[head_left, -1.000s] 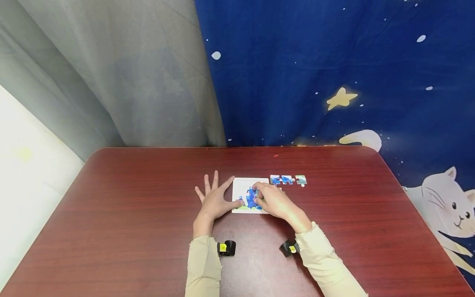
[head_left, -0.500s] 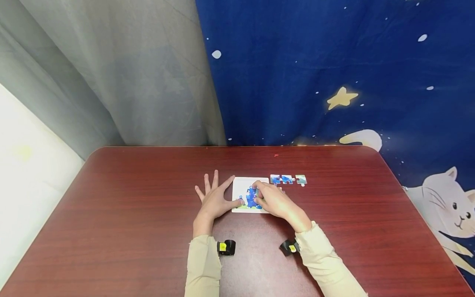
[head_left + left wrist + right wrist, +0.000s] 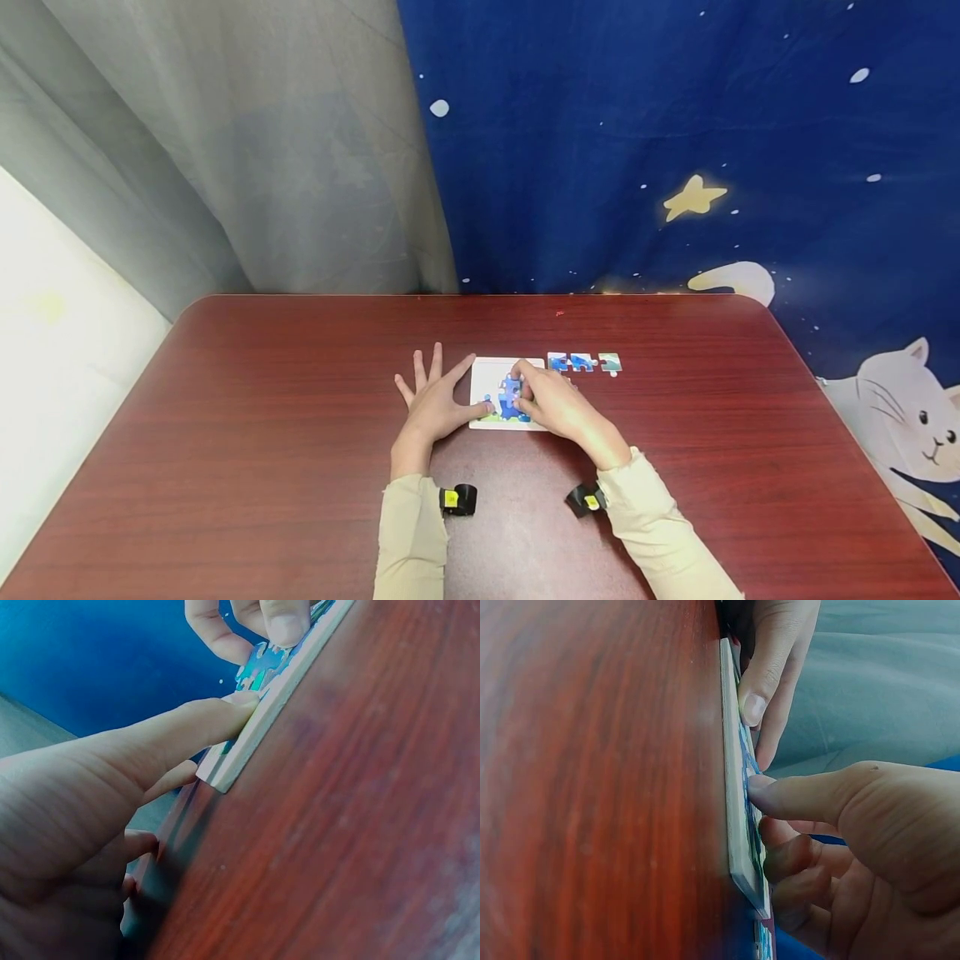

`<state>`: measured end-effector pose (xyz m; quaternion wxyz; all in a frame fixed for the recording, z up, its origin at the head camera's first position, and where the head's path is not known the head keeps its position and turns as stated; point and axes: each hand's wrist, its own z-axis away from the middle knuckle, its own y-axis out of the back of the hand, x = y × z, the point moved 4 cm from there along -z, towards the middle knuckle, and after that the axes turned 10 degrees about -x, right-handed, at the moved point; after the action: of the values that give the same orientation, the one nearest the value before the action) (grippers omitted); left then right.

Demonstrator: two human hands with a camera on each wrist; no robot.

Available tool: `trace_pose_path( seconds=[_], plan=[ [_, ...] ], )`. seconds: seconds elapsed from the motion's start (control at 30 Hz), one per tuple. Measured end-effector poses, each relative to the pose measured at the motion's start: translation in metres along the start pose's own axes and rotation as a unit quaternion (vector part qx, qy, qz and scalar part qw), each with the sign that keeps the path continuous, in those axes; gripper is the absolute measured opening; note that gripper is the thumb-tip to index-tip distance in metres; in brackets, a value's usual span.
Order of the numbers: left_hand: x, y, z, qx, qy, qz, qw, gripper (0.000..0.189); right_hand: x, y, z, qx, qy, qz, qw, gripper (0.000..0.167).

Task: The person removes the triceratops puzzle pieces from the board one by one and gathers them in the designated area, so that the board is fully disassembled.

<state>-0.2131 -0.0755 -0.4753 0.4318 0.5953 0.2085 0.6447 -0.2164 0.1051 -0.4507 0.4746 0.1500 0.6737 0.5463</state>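
A small white puzzle board [image 3: 483, 371] lies on the table, with a blue and green picture partly filled in. My left hand [image 3: 435, 408] is spread at its left side; the thumb presses on the lower left of the picture, and the index finger touches the upper left edge. My right hand [image 3: 557, 404] reaches over the board's right side and pinches a blue puzzle piece [image 3: 512, 386] between thumb and fingers. In the left wrist view the puzzle piece [image 3: 259, 667] looks tilted up from the board. The right hand hides the board's right part.
Several loose puzzle pieces [image 3: 582, 362] lie in a row right of the board's top edge, one partly behind the right hand. A tiny red scrap [image 3: 559, 314] lies near the back edge of the reddish-brown table [image 3: 300, 417]. Curtains [image 3: 600, 167] hang behind it.
The blue puzzle piece under the right fingers has tilted or lifted slightly, and those fingertips have shifted a little upward. The left hand stays in place.
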Motion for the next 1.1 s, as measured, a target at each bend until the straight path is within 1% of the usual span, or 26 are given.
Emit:
trace_pose_path(
  seconds=[0.17,0.33,0.4,0.5,0.6,0.7,0.77,0.93,1.1],
  plan=[
    [0.0,0.0,0.0,0.003,-0.001,0.0,1.0,0.082,0.0,0.0,-0.001,0.012,-0.003,0.01,0.9999,0.029],
    [0.001,0.0,0.0,0.002,0.0,0.0,1.0,0.082,0.0,0.002,0.001,0.027,-0.01,0.038,0.9989,0.03],
    [0.001,0.0,0.0,-0.001,0.001,0.001,1.0,0.082,-0.001,0.005,0.002,0.033,-0.013,0.04,0.9986,0.031],
    [0.001,0.0,0.0,0.0,0.0,0.002,1.0,0.082,-0.001,0.014,0.004,0.045,-0.015,0.028,0.9985,0.032],
    [0.001,0.0,0.0,0.001,0.0,0.002,1.0,0.083,0.002,0.027,0.007,0.067,-0.007,0.01,0.9977,0.032],
    [0.0,0.0,-0.001,0.001,-0.001,0.004,1.0,0.083,0.01,0.039,0.012,0.088,-0.003,-0.006,0.9961,0.03],
    [-0.001,0.0,-0.001,0.0,-0.002,0.007,1.0,0.083,0.018,0.047,0.017,0.095,-0.009,-0.015,0.9953,0.029],
    [-0.001,0.0,-0.001,0.001,-0.007,0.009,0.9999,0.083,0.038,0.06,0.028,0.079,-0.048,-0.036,0.9951,0.029],
    [-0.001,0.001,-0.001,0.005,-0.009,0.009,0.9999,0.083,0.057,0.065,0.037,0.055,-0.081,-0.041,0.9944,0.028]
  ],
)
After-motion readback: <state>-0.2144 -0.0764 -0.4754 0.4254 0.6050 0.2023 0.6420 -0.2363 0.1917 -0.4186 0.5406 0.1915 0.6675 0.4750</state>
